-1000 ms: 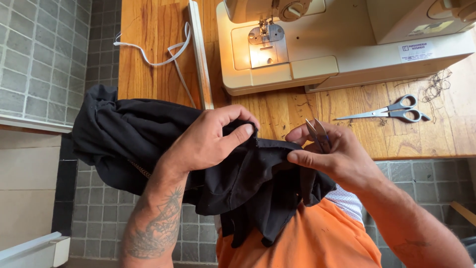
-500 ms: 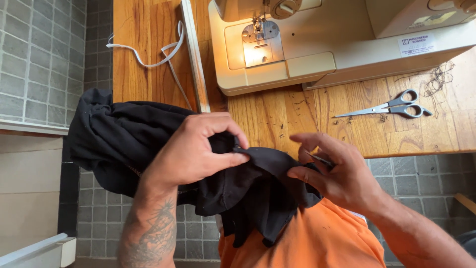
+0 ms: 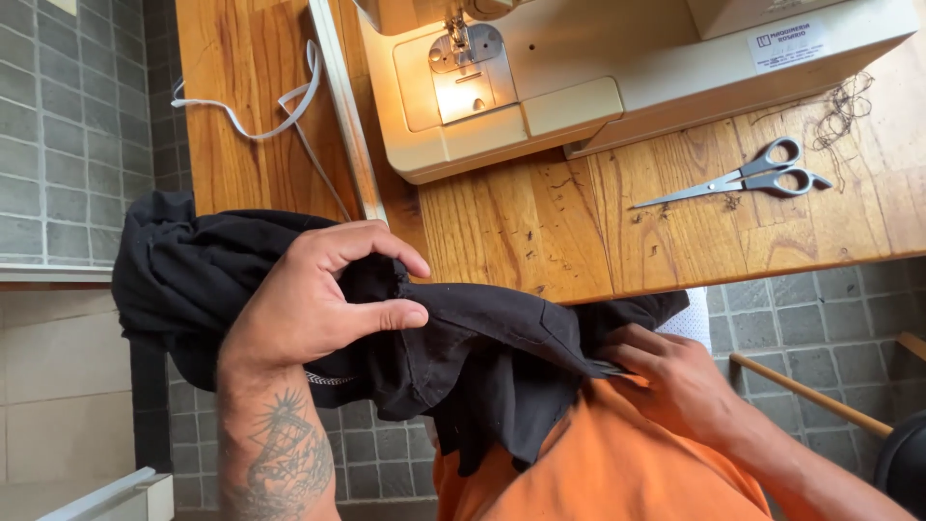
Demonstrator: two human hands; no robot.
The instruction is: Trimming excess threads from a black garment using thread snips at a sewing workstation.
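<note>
The left hand bunches the black cloth, fingers closed on a fold, while the right hand pinches its edge, stretching it below the bench.

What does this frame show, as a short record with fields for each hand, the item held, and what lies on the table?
left hand: grips the black cloth, thumb and fingers pinching a fold
right hand: holds the cloth's lower edge near the orange shirt
black cloth: bunched, hanging below the table edge
table: wooden, bears a cream sewing machine with its lamp lit, scissors, loose threads, white cord
</note>
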